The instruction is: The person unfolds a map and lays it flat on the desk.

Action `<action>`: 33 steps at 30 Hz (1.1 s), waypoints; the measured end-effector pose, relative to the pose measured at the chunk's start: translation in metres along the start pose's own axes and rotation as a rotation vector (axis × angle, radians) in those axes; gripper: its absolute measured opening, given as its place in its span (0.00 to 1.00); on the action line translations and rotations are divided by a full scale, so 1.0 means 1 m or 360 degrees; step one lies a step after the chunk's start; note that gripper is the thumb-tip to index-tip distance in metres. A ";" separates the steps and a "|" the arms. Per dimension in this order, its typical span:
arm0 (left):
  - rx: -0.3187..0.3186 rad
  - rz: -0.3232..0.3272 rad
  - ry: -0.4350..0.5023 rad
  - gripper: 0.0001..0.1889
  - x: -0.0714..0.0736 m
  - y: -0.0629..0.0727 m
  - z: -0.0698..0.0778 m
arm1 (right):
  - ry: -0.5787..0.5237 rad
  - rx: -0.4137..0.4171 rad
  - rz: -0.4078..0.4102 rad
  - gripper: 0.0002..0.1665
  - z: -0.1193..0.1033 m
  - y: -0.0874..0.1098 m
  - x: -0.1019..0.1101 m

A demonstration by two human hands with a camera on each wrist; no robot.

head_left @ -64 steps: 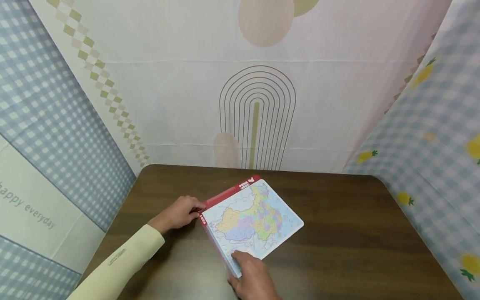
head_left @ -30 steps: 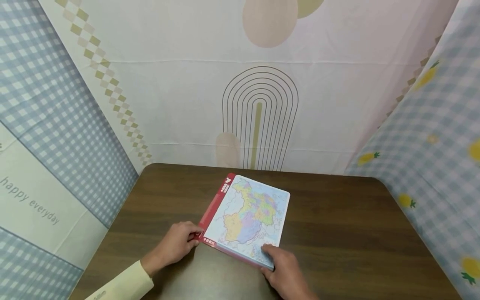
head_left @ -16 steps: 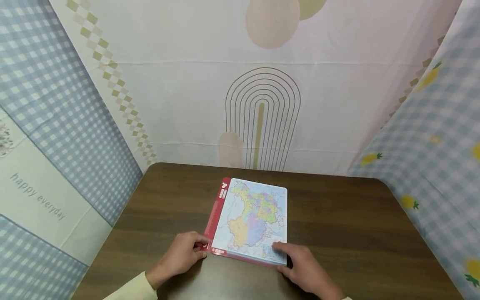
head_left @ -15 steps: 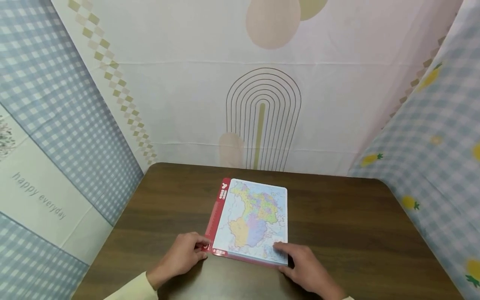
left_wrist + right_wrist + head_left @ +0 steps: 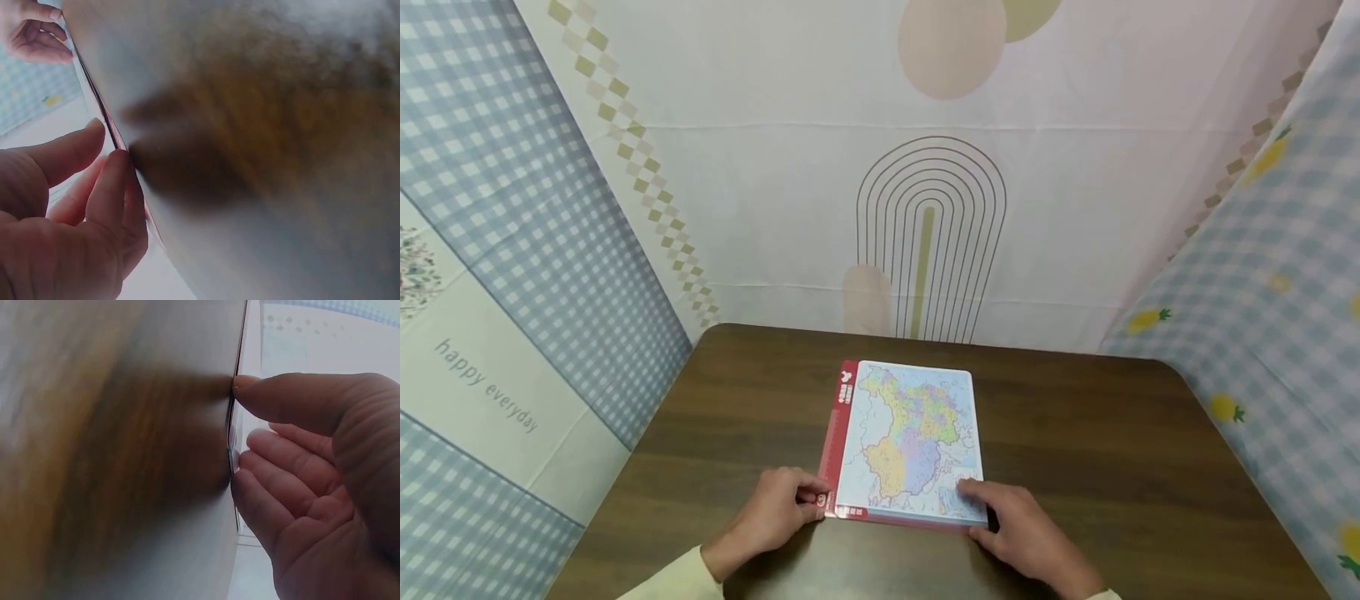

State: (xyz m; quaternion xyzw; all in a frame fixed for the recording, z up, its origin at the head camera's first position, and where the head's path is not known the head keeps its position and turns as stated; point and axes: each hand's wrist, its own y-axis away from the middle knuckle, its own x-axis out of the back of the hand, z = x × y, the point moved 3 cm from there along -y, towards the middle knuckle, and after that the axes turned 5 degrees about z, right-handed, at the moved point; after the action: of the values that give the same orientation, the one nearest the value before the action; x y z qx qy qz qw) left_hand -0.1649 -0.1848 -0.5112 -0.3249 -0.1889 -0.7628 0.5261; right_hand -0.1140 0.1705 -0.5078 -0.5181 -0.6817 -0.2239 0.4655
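Observation:
A flat map board lies on the brown table, with a coloured map on a pale blue ground. A red band with white print runs along its left side and round the near left corner. My left hand holds that corner, with thumb and fingers bent at the edge. At the near right corner, my right hand grips the board, one finger on the map and the thumb at the near edge. The right wrist view shows the thumb and fingers of the right hand along the thin edge, close to the table surface.
The dark wood table stretches to both sides of the board. Behind it hangs a pale cloth with an arch print. Blue checked cloths hang at the left and right, the right one with pineapples.
The board has turned counter-clockwise on the table, its red band moving from the upper left edge to the left side. Both hands have turned with it, the right one moving rightward.

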 end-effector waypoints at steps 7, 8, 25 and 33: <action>0.0029 0.0002 -0.0015 0.14 -0.002 -0.004 0.000 | 0.0014 0.0024 -0.0020 0.30 -0.011 -0.006 -0.004; 0.0033 0.0001 -0.0021 0.14 -0.002 -0.004 0.000 | 0.0017 0.0025 -0.0028 0.30 -0.012 -0.007 -0.006; 0.0030 -0.0016 -0.0005 0.20 -0.005 -0.005 0.003 | 0.0060 0.0158 -0.0152 0.27 -0.047 -0.038 -0.030; -0.0009 -0.0001 -0.0009 0.20 -0.004 -0.006 0.004 | 0.0058 0.0224 -0.0233 0.24 -0.070 -0.063 -0.043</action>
State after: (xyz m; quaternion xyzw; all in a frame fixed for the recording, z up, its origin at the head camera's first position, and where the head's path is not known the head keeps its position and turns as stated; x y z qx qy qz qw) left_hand -0.1685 -0.1774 -0.5103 -0.3286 -0.1883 -0.7627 0.5243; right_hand -0.1420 0.0708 -0.5011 -0.4287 -0.7233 -0.2183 0.4955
